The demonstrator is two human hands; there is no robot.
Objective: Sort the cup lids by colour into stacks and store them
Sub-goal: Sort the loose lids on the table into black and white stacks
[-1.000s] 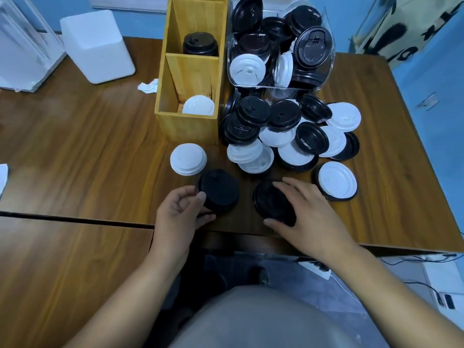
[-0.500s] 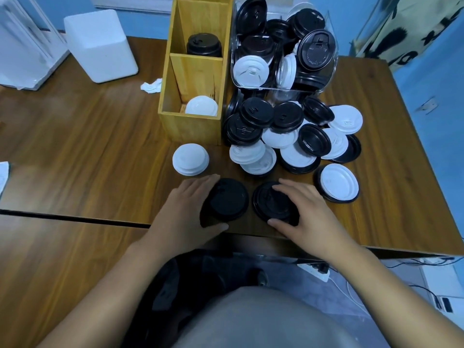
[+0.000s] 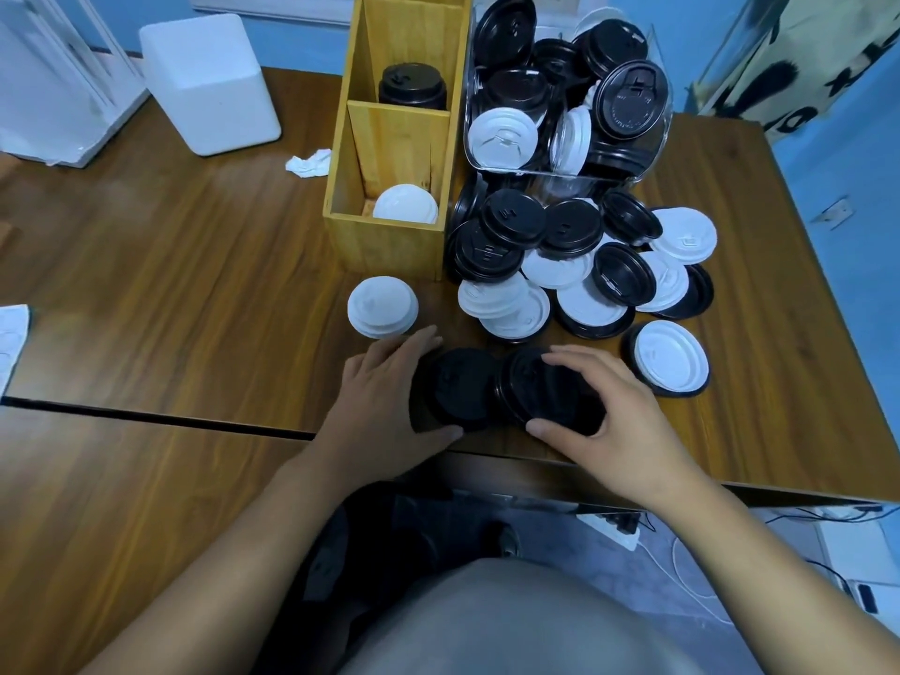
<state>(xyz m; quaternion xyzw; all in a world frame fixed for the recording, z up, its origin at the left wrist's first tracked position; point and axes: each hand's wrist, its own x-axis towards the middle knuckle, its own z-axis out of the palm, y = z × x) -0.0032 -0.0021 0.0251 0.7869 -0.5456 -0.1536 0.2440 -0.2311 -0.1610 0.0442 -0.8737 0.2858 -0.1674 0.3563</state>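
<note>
GRIP: left hand [image 3: 384, 397] cups left black stack [image 3: 460, 389], right hand [image 3: 621, 416] pinches right black lids [image 3: 543, 387] | STEP: judged merging both into one | NEXT: nest squarely, then load wooden organiser [image 3: 384, 255] rear compartment.

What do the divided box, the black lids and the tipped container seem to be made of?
Divided box: pale wood, matte, visible grain. Black lids: probably thin moulded plastic, dull sheen, embossed marks. Tipped container: clear plastic, perhaps acrylic; lids show through, edges glint.
</note>
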